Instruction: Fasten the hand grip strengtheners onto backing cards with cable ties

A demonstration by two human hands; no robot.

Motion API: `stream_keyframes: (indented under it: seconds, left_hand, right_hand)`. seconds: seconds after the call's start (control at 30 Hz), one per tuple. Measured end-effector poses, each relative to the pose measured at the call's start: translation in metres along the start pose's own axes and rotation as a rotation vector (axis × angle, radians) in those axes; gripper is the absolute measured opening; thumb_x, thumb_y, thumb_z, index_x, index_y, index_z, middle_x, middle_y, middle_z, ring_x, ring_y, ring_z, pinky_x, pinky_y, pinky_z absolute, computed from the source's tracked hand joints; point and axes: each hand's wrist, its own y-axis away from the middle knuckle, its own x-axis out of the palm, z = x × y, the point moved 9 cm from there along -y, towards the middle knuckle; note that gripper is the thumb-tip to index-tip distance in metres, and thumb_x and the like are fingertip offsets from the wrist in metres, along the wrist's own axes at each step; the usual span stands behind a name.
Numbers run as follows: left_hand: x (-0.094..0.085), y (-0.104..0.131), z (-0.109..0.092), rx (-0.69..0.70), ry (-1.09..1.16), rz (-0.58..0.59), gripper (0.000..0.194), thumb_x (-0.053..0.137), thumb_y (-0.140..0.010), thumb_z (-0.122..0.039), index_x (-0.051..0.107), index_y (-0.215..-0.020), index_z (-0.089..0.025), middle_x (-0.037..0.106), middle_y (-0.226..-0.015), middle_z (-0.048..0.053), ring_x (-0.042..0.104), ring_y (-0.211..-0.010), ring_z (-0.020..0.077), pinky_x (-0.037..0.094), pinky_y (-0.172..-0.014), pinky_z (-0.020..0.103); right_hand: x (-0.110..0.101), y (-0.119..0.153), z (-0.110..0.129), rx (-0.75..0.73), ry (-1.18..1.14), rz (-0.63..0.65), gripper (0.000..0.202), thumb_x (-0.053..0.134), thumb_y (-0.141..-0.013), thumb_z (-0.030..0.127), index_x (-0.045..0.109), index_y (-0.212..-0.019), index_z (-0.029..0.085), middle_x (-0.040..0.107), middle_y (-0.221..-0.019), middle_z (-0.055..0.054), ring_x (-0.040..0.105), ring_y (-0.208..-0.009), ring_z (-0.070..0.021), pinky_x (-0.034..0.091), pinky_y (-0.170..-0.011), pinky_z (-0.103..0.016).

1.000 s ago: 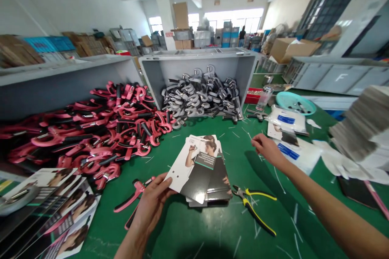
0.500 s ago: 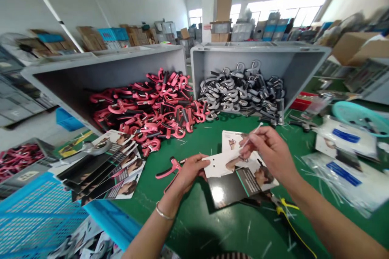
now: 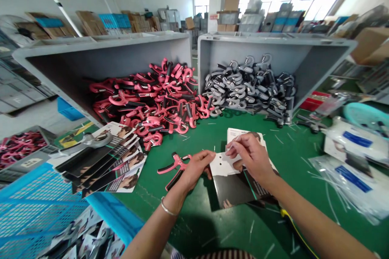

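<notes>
My left hand (image 3: 197, 168) pinches the left edge of a printed backing card (image 3: 232, 190) with two small holes in its white top. My right hand (image 3: 253, 158) is closed over the card's upper part, its fingertips beside the holes. The white cable tie it held is mostly hidden by the fingers. More printed cards (image 3: 235, 132) lie under and behind. Left of my left hand, a pink and black hand grip strengthener (image 3: 174, 164) rests on the green table (image 3: 212, 234).
A grey bin of pink strengtheners (image 3: 42, 54) and a grey bin of grey ones (image 3: 322, 44) lie tipped toward me. Fanned cards (image 3: 112, 166) sit left, above a blue basket (image 3: 27, 210). Bags of cable ties (image 3: 352, 186) and yellow-handled pliers (image 3: 291, 226) are right.
My right hand has moved left and down with the cable tie, from above the card to beside its holes. My left hand keeps hold of the card. The view has shifted slightly.
</notes>
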Motion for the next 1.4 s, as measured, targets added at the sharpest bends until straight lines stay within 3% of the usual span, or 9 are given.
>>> stream_keyframes:
  seconds: [0.1,0.27,0.37,0.5,0.63,0.77,0.87,1.1,1.4]
  left_hand:
    - [-0.007,-0.005,0.013,0.03,0.115,-0.033,0.05,0.055,-0.088,-0.058,0.068,-0.099,-0.011,0.058,-0.064,0.001,0.053,-0.053,0.0106,0.043,-0.047,0.021]
    - [-0.014,-0.011,0.041,-0.022,0.025,-0.005,0.038,0.075,-0.077,-0.045,0.07,-0.093,-0.012,0.057,-0.06,-0.003,0.041,-0.048,0.0049,0.029,-0.046,0.017]
    - [-0.017,-0.014,0.041,0.008,0.004,-0.019,0.031,0.078,-0.074,-0.039,0.069,-0.086,-0.012,0.056,-0.062,-0.004,0.041,-0.05,0.0043,0.027,-0.048,0.017]
    - [-0.019,-0.014,0.03,0.115,-0.065,-0.05,0.025,0.079,-0.072,-0.031,0.065,-0.084,-0.015,0.061,-0.072,-0.002,0.054,-0.065,0.0099,0.042,-0.063,0.02]
    - [-0.02,0.012,0.007,0.4,-0.526,-0.145,0.005,0.065,-0.084,-0.021,0.066,-0.087,-0.017,0.064,-0.083,0.003,0.058,-0.081,0.0171,0.046,-0.078,0.029]
    - [0.001,0.051,0.007,0.526,-0.772,0.02,0.024,0.048,-0.094,-0.014,0.067,-0.108,-0.021,0.065,-0.103,0.008,0.058,-0.1,0.02,0.046,-0.09,0.034]
    - [0.011,0.067,0.013,0.528,-0.784,0.102,0.031,0.047,-0.095,-0.012,0.063,-0.119,-0.023,0.064,-0.109,0.008,0.058,-0.105,0.0195,0.046,-0.094,0.034]
    - [0.006,0.048,0.007,0.566,-0.654,-0.241,0.026,0.055,-0.087,-0.009,0.071,-0.102,-0.022,0.062,-0.108,0.008,0.058,-0.104,0.0212,0.046,-0.093,0.035]
    - [0.006,0.03,0.013,0.361,-0.32,-0.305,0.018,0.065,-0.08,-0.02,0.076,-0.094,-0.022,0.065,-0.095,0.005,0.061,-0.094,0.0215,0.048,-0.086,0.031]
  right_hand:
    - [0.015,0.001,-0.022,0.087,-0.03,0.109,0.017,0.049,-0.099,0.038,0.052,-0.097,0.021,0.071,-0.083,-0.003,0.068,-0.072,-0.0147,0.053,-0.064,-0.027]
    - [0.024,0.005,-0.041,0.186,-0.128,0.212,0.02,0.051,-0.098,0.04,0.052,-0.097,0.02,0.07,-0.083,-0.004,0.066,-0.071,-0.0143,0.045,-0.05,-0.021]
    - [0.024,0.006,-0.043,0.229,-0.191,0.244,0.023,0.053,-0.096,0.043,0.053,-0.098,0.02,0.069,-0.082,-0.004,0.064,-0.068,-0.0136,0.04,-0.046,-0.02]
    - [0.02,0.005,-0.043,0.239,-0.177,0.253,0.023,0.056,-0.094,0.043,0.056,-0.1,0.021,0.064,-0.081,-0.002,0.056,-0.057,-0.0119,0.039,-0.043,-0.022]
    - [0.013,0.002,-0.029,0.053,0.069,0.256,0.015,0.057,-0.093,0.034,0.065,-0.093,0.021,0.063,-0.086,-0.003,0.06,-0.072,-0.0157,0.047,-0.063,-0.028]
    - [0.02,0.005,-0.018,-0.097,0.241,0.368,0.012,0.058,-0.093,0.025,0.069,-0.097,0.022,0.064,-0.094,-0.004,0.06,-0.092,-0.019,0.044,-0.083,-0.033]
    - [0.029,0.007,-0.016,-0.12,0.292,0.44,0.014,0.056,-0.094,0.023,0.069,-0.099,0.022,0.063,-0.097,-0.005,0.059,-0.092,-0.0184,0.043,-0.083,-0.032]
    - [0.028,0.004,-0.025,0.011,0.183,0.373,0.015,0.055,-0.094,0.031,0.065,-0.094,0.02,0.062,-0.083,-0.001,0.055,-0.073,-0.0159,0.041,-0.067,-0.027]
    - [0.028,0.007,-0.019,-0.049,0.367,0.348,0.01,0.055,-0.091,0.029,0.063,-0.091,0.023,0.061,-0.074,0.001,0.052,-0.065,-0.0155,0.037,-0.06,-0.027]
